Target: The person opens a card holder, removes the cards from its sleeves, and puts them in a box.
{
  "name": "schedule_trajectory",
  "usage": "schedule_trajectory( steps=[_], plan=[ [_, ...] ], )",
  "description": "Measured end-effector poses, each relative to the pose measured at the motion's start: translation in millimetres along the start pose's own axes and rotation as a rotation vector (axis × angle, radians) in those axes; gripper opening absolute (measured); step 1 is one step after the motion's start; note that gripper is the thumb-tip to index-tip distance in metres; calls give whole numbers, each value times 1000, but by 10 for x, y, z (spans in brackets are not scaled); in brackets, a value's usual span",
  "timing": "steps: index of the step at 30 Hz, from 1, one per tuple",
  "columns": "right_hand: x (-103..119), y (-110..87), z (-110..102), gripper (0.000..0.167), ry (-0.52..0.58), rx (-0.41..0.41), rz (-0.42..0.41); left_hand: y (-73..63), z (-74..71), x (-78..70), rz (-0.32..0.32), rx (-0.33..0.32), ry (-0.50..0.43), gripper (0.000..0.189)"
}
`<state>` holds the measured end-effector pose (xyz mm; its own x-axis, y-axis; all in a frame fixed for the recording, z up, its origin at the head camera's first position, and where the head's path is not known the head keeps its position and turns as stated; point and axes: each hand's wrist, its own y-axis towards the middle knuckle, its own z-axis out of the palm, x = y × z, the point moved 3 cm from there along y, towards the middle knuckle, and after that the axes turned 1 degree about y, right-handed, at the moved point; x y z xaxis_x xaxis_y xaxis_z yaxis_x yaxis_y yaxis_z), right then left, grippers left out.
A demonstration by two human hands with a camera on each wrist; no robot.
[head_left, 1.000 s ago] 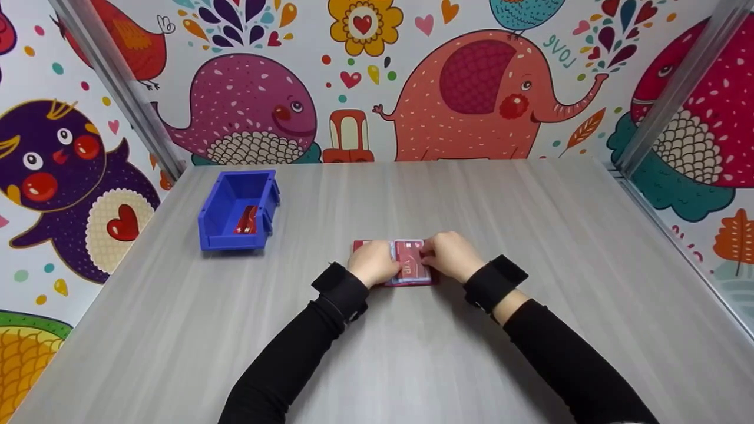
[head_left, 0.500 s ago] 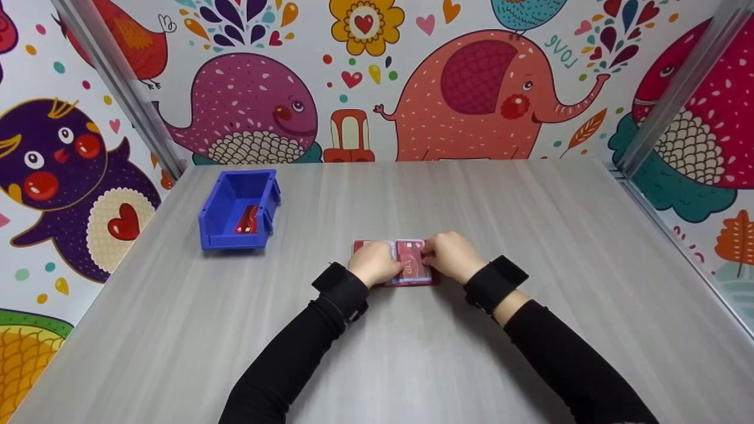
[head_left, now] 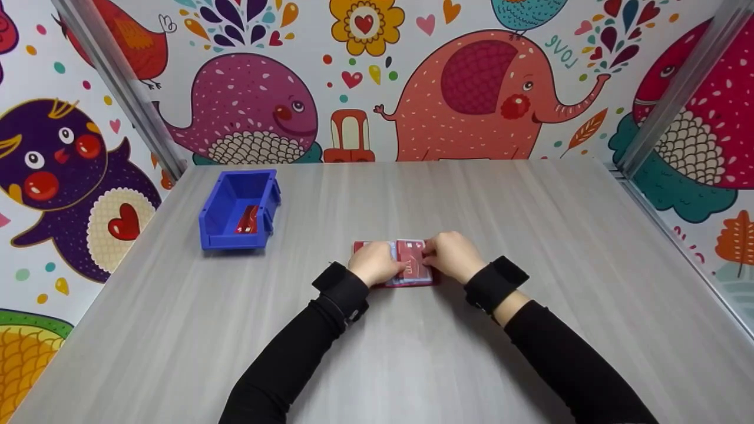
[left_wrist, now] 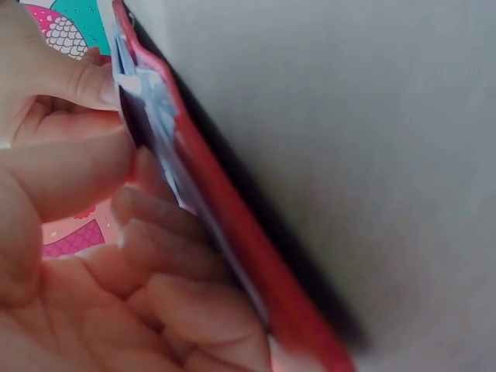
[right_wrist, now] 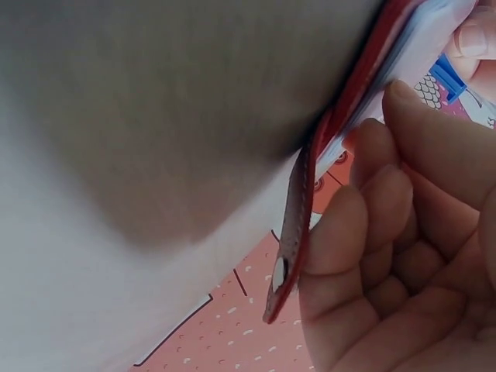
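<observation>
A red card holder [left_wrist: 232, 209] with clear sleeves lies open on the table under both hands. On its right-hand side shows a red card [head_left: 416, 266] with VIP lettering, a clear sleeve around its edges. My left hand [head_left: 372, 263] covers much of the left-hand side, fingers curled against the holder and thumb at the card's left edge. At the right edge, my right hand [head_left: 451, 254] pinches the sleeve between thumb and index finger. In the right wrist view, the holder's strap [right_wrist: 290, 232] with a metal snap sticks out beside the curled fingers.
A blue bin [head_left: 232, 241] stands at the table's back left, with red cards [head_left: 247, 219] inside it. Patterned walls [head_left: 353, 76] with cartoon animals close off the back and sides. Black bands [head_left: 496, 284] circle both wrists.
My left thumb and the VIP card have shifted very slightly to the right. The right hand keeps its pinch at the sleeve's edge, and the bin stays where it was.
</observation>
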<state>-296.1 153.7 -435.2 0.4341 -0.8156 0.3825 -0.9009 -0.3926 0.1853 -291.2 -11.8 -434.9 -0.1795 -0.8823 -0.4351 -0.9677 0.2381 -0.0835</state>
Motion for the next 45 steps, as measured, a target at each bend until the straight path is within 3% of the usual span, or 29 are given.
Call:
schedule_trajectory(
  steps=[34, 45],
  plan=[
    [9, 3, 4, 7, 4, 13, 32, 24, -11, 47, -2, 25, -34, 30],
    [4, 4, 2, 9, -4, 19, 31, -8, -39, 123, -5, 36, -128, 43]
  ],
)
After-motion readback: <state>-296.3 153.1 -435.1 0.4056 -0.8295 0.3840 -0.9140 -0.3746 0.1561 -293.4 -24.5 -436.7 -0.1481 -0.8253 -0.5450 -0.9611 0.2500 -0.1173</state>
